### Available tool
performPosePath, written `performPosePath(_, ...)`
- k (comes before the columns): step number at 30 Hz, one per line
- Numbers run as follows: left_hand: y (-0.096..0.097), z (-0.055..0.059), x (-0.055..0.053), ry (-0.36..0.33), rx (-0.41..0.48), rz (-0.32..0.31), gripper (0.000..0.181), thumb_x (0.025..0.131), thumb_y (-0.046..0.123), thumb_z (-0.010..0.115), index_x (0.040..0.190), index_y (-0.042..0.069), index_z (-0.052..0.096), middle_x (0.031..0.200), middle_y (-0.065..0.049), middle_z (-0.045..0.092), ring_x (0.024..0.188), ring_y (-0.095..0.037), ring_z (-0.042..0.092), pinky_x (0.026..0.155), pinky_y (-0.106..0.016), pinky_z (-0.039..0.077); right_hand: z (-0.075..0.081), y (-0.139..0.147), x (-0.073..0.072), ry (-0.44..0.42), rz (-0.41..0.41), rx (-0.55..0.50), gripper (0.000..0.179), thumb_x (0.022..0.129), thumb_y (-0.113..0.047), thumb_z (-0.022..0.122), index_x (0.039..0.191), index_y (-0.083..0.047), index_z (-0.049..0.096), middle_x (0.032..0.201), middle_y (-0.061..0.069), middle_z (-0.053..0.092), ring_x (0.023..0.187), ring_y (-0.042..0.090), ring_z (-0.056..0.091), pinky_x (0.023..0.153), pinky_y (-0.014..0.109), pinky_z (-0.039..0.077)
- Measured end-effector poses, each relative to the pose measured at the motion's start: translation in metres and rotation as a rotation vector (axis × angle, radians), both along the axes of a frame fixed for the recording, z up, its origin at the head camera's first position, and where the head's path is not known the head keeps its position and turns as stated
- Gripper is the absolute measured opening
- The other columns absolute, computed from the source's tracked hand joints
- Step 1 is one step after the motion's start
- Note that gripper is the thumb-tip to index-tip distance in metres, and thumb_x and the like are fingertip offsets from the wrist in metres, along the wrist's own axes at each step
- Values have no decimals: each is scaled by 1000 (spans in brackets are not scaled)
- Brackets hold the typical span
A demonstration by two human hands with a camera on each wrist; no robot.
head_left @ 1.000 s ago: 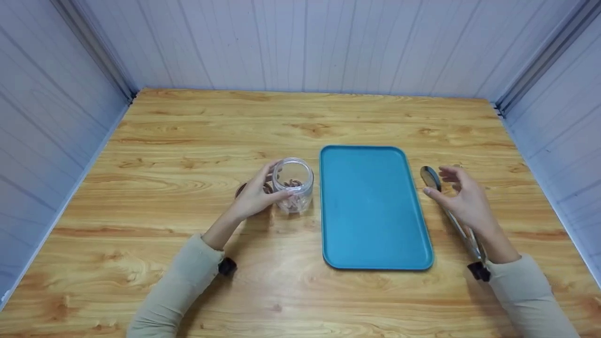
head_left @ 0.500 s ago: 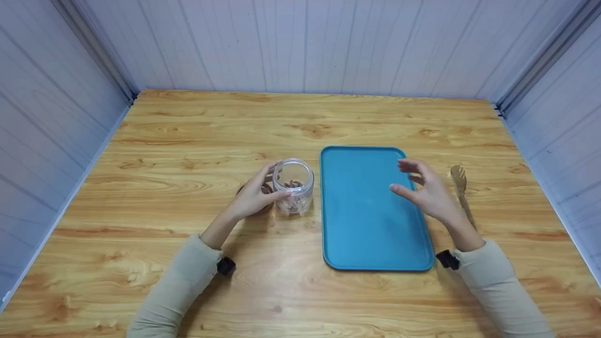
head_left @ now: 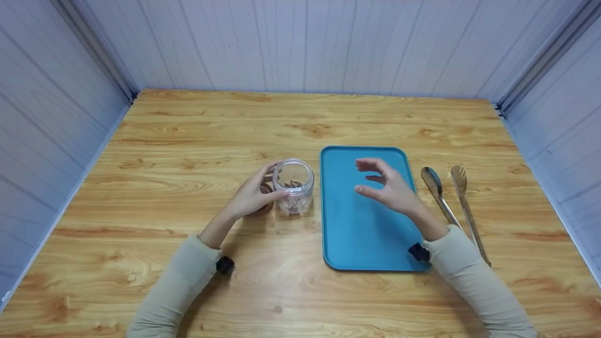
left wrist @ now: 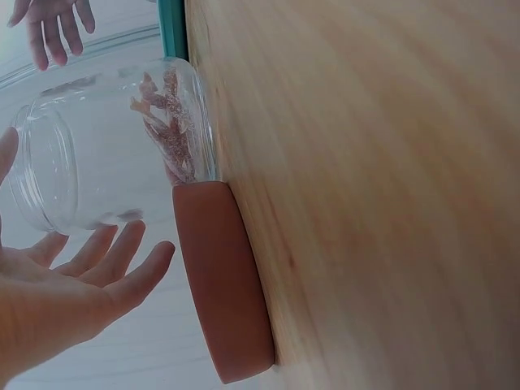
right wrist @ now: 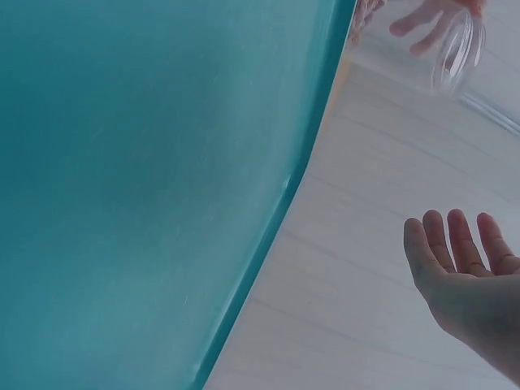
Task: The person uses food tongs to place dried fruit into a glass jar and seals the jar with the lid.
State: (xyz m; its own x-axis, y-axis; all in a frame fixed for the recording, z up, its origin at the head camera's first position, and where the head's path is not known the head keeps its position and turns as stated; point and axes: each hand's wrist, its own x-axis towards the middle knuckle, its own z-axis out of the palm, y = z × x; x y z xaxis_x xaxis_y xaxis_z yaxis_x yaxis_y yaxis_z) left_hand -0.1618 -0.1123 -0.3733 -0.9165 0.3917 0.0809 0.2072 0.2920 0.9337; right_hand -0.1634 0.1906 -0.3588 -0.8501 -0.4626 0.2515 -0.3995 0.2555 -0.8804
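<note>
My left hand point(head_left: 251, 195) holds a clear plastic jar point(head_left: 300, 199) at its side, the thumb near the rim and the fingers behind. The jar is upright and has no lid on; thin brown dried strips point(left wrist: 166, 126) lie in its bottom. Under my left hand, against the jar, is a low round reddish-brown dish or lid point(left wrist: 223, 280), mostly hidden in the head view. My right hand point(head_left: 392, 188) hovers over the blue tray point(head_left: 361, 244), fingers apart and lightly bent, holding nothing. In the right wrist view its fingers point(right wrist: 461, 240) point toward the jar.
Right of the tray lie what look like metal serving tongs, with a spoon-shaped end point(head_left: 432, 178) and a fork-shaped end point(head_left: 460, 178); the right sleeve partly covers them. The wooden table point(head_left: 225, 122) is bounded by pale panel walls point(head_left: 281, 42).
My right hand has moved left from above the tongs to over the tray, near the jar. The tongs have come into fuller view. My left hand and the jar have stayed put.
</note>
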Motion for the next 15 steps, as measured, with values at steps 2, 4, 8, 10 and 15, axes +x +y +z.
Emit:
performPosePath(2, 0, 0, 0, 3, 13, -4, 66, 78, 9, 67, 133, -2, 31, 125, -25, 40, 106, -40, 46, 83, -42, 42, -1, -6, -2, -15, 11, -3, 49, 81, 0, 60, 125, 7, 39, 121, 19, 44, 112, 34, 40, 91, 47, 33)
performPosePath(4, -1, -1, 0, 7, 19, -6, 66, 78, 9, 68, 132, -2, 32, 124, -25, 41, 105, -39, 47, 81, -39, 43, -2, -12, -4, -30, 23, -5, 48, 82, -2, 60, 125, 5, 40, 121, 18, 44, 112, 32, 40, 91, 46, 33)
performPosePath(8, -1, -1, -1, 10, 27, -9, 64, 78, 8, 67, 131, -3, 33, 123, -25, 42, 104, -39, 47, 79, -35, 44, -4, -24, -7, -45, 45, 1, 50, 82, -4, 61, 126, 4, 40, 121, 18, 44, 112, 35, 39, 91, 45, 34)
performPosePath(10, -2, -1, -1, 11, 26, -6, 63, 78, 8, 67, 130, -4, 34, 123, -25, 42, 104, -39, 47, 79, -36, 44, -5, -29, -8, -52, 47, 10, 51, 81, -5, 62, 126, 4, 39, 122, 19, 44, 112, 35, 39, 91, 45, 34)
performPosePath(15, -2, -1, 0, 10, 34, -7, 61, 79, 7, 66, 129, -5, 34, 123, -26, 42, 105, -41, 46, 81, -41, 42, -9, -40, -14, -72, 46, 12, 55, 80, -5, 64, 127, 5, 37, 122, 20, 43, 113, 35, 39, 91, 46, 33)
